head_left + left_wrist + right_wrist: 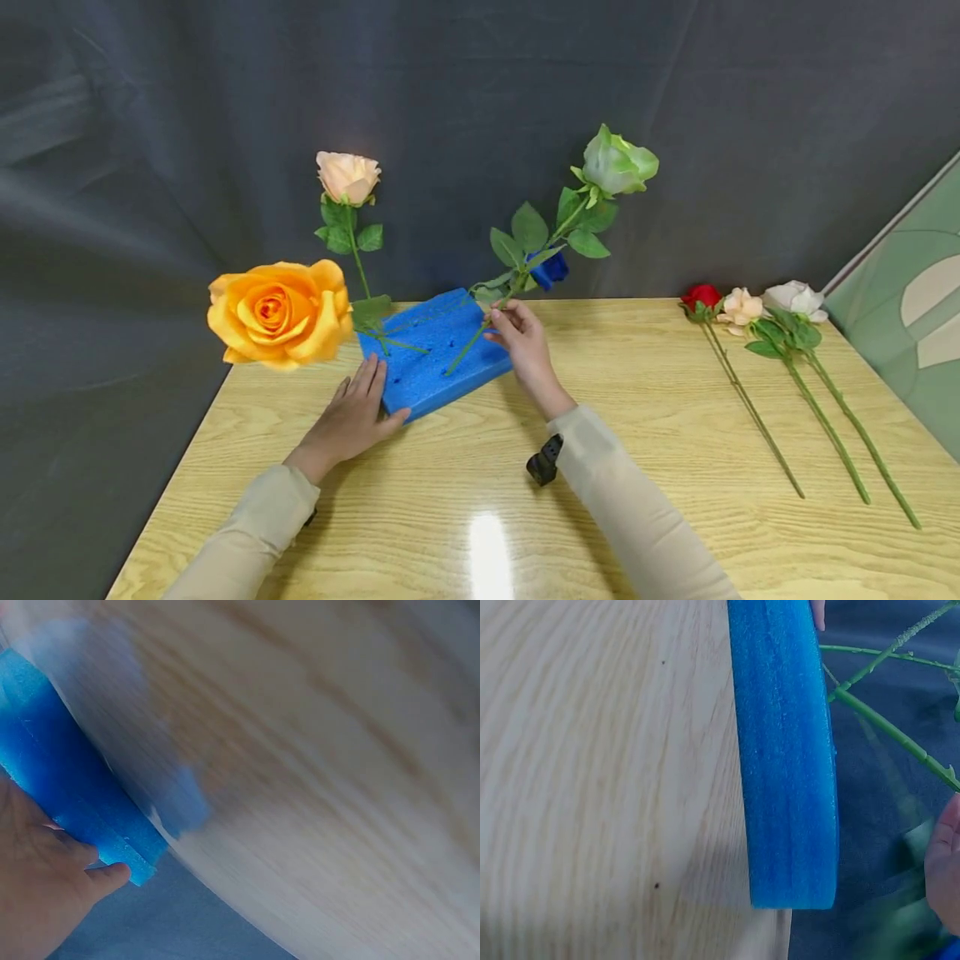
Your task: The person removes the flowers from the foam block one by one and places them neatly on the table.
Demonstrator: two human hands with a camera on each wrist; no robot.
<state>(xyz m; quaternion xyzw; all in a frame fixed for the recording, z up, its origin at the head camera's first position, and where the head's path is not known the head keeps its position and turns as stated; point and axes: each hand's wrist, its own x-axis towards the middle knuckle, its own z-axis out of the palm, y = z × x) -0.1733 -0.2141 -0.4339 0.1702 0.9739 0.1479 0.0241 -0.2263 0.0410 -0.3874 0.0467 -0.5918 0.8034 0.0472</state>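
Observation:
A blue foam block [427, 333] with small holes in its top lies at an angle on the table. My left hand [352, 417] rests against its left end, fingers extended and thumb by the front corner. My right hand [525, 346] pinches the stem of a pale green rose [618, 162]. The stem slants down, its lower end meeting the block's top near the front. A peach rose [348, 177] stands in the block's left side. A large orange rose [276, 312] leans left over the table. Behind the green rose's leaves, a dark blue rose [550, 268] is partly hidden.
On the right of the wooden table [637, 517] lie a red rose [702, 296], a light peach rose [741, 308] and a white rose [795, 298], stems toward the front. A dark curtain [465, 125] hangs behind the table.

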